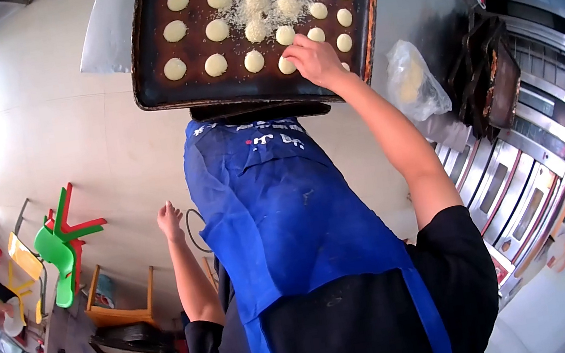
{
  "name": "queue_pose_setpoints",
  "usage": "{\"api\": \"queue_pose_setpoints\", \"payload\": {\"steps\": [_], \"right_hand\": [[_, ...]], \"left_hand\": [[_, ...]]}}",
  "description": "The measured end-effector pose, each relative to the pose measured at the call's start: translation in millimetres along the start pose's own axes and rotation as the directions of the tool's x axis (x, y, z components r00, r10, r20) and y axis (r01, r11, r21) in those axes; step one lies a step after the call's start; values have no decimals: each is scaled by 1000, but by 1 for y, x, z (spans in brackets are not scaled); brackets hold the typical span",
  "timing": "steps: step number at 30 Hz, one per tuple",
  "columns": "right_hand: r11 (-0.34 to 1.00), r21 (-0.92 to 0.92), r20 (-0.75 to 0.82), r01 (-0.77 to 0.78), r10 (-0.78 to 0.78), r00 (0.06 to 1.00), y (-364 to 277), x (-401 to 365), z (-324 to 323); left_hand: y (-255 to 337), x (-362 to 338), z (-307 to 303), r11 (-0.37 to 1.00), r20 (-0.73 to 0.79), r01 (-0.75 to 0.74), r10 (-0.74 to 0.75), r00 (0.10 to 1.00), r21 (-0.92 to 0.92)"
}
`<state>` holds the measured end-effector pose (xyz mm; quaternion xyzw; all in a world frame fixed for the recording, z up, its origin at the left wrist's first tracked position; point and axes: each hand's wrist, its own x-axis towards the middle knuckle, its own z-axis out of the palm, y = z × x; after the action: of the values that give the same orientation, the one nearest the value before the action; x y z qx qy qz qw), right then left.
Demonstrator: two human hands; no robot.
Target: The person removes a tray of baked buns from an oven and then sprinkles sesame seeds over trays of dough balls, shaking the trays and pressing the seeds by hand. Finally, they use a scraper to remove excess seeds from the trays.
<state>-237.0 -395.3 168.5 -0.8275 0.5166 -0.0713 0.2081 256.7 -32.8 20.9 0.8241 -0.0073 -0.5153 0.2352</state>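
A dark baking tray point(161, 96) carries rows of pale round dough pieces point(217, 30). White grains that look like sesame seeds point(257, 6) lie heaped over the rounds in the middle and scatter around them. My right hand point(315, 62) reaches over the tray's near right part. Its fingertips are pinched together close above the rounds; whatever they hold is too small to make out. Down at my left side hangs my left hand point(171, 221), away from the tray, its fingers loosely bent and nothing visible in it.
Below the tray's near edge shows another dark tray point(258, 111). A clear plastic bag point(418, 79) with something yellowish sits to the right, beside several stacked dark trays point(499, 85). Green and red chairs point(57, 254) and a wooden stool point(124, 313) stand at left.
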Motion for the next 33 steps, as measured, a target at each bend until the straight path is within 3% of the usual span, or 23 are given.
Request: {"api": "queue_pose_setpoints", "payload": {"steps": [9,28,31,33], "right_hand": [[998,-54,140,36,-28,990,-1,15,-6],[992,-53,131,114,-106,986,3,15,10],[995,-64,131,79,-70,989,3,15,15],[992,22,59,-122,121,991,-2,12,17]], "left_hand": [[-43,-20,1,989,4,88,-88,996,-120],[-35,-18,0,973,57,34,-21,998,-228],[-40,-19,0,977,43,50,-42,998,-208],[-34,-26,2,979,31,51,-45,998,-197]]}}
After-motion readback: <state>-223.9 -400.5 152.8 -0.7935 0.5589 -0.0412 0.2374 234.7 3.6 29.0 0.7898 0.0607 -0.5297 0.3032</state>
